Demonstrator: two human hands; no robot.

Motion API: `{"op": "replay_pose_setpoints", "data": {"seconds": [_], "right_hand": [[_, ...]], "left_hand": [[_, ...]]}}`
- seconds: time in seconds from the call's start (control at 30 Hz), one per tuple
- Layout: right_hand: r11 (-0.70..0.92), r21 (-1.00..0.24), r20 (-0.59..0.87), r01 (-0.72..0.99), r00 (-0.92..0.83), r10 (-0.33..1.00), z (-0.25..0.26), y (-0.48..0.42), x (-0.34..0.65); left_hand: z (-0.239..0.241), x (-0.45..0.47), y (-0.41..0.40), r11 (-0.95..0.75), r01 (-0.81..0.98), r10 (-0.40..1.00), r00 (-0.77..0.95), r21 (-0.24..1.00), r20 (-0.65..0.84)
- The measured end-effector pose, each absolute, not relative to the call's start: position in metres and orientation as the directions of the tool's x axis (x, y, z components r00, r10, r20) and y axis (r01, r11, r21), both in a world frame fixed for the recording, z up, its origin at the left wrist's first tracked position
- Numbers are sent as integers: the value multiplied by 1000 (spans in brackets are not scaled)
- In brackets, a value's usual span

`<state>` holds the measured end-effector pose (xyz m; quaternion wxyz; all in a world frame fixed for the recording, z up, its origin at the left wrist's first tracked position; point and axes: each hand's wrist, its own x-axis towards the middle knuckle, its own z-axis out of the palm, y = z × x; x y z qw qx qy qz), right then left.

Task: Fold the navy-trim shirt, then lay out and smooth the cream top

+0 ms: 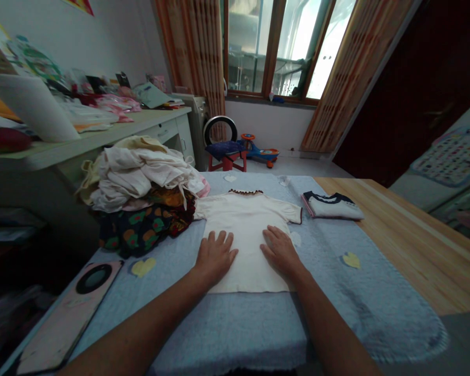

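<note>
A small cream short-sleeved shirt (245,219) with a dark scalloped collar lies flat, spread out on a light blue blanket (337,292). My left hand (214,256) rests palm down on the shirt's lower left part, fingers stretched out. My right hand (279,250) lies flat on its lower right part, fingers also extended. Neither hand holds anything.
A heap of unfolded clothes (141,193) sits to the left of the shirt. A folded white garment with dark trim (331,205) lies to the right. A pink flat board (68,318) lies at the near left. The wooden tabletop (415,240) shows at right; a cluttered desk (102,133) stands at left.
</note>
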<state>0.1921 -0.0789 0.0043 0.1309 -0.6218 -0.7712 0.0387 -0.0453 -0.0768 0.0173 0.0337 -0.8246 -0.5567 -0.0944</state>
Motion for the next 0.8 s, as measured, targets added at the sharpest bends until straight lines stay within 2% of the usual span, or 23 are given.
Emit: {"op": "replay_pose_setpoints", "data": {"seconds": [0.13,0.47,0.8], "right_hand": [[231,-223,167,947,-196,966,4,-79,192],[229,-217,160,949,-197,967,4,-79,193],[228,-216,155,949,-197,968,4,-79,193]], "left_hand": [[11,-49,-75,-431,900,880,406,58,246],[-5,-60,-64,-445,879,885,401,171,238],[-3,-63,-59,-434,886,892,399,160,214]]}}
